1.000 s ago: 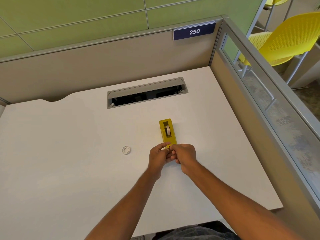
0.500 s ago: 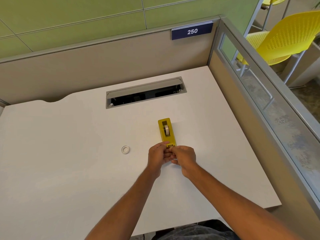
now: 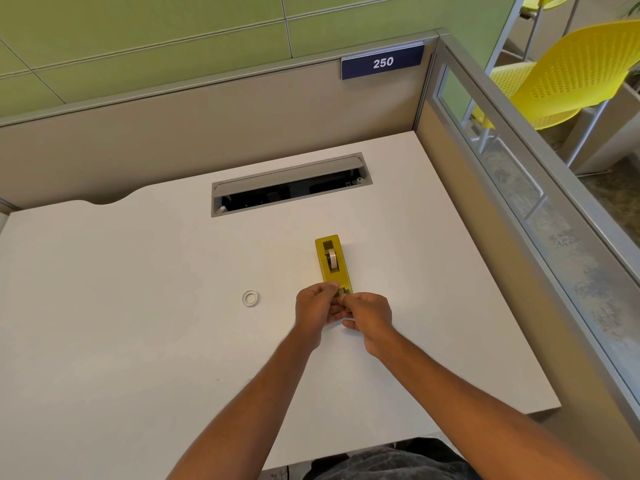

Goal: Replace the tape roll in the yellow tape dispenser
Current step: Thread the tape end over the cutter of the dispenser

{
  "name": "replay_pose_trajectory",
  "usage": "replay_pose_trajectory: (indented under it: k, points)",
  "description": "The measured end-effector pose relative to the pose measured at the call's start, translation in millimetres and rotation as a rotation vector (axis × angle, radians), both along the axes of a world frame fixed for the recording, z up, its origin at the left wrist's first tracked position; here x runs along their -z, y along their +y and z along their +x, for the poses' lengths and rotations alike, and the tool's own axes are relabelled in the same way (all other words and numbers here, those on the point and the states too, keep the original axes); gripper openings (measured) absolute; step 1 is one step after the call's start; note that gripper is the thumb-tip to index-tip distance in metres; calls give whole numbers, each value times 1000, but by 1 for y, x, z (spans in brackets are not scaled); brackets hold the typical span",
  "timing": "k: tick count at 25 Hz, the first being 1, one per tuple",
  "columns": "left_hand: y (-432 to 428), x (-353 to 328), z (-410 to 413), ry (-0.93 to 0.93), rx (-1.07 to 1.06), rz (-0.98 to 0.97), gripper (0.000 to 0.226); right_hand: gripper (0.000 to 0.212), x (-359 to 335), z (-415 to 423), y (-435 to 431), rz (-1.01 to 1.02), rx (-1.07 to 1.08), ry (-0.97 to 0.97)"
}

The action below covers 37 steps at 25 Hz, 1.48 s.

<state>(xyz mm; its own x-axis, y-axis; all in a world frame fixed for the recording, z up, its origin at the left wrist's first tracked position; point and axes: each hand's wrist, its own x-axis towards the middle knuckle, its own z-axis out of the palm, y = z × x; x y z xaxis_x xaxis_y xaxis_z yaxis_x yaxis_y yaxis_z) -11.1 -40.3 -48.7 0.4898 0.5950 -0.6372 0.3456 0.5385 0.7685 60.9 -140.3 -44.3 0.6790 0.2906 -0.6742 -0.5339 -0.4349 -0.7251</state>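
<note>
The yellow tape dispenser (image 3: 333,263) is lying on the white desk (image 3: 138,341), right of centre, with its long axis pointing away from the person. A tape roll (image 3: 331,258) is sitting upright in the dispenser's open well. The near end of the dispenser is being covered by both hands.

The left hand (image 3: 313,308) is curling its fingers against the near left side of the dispenser, thumb tip touching the yellow body. The right hand (image 3: 369,318) is pressing in from the near right, fingers bent and closed, its fingertips meeting those of the left hand at the dispenser's cutter end. The two hands are touching each other. Whether a strip of tape is being pinched between them cannot be told; the fingers are hiding it.

A small white ring (image 3: 250,298), resembling an empty tape core, is lying flat on the desk to the left of the hands, apart from them. A grey cable slot (image 3: 291,183) is standing open in the desk beyond the dispenser. A blue plate marked 250 (image 3: 382,62) is hanging on the partition.
</note>
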Motion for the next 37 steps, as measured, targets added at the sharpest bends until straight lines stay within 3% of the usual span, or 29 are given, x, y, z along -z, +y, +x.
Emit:
replay_pose_trajectory:
  k: [8, 37]
  points:
    - [2, 1, 0, -14, 30, 20, 15, 16, 5, 1, -1, -6, -20, 4]
    - [2, -9, -5, 13, 77, -30, 26, 17, 0, 2, -7, 5, -51, 52]
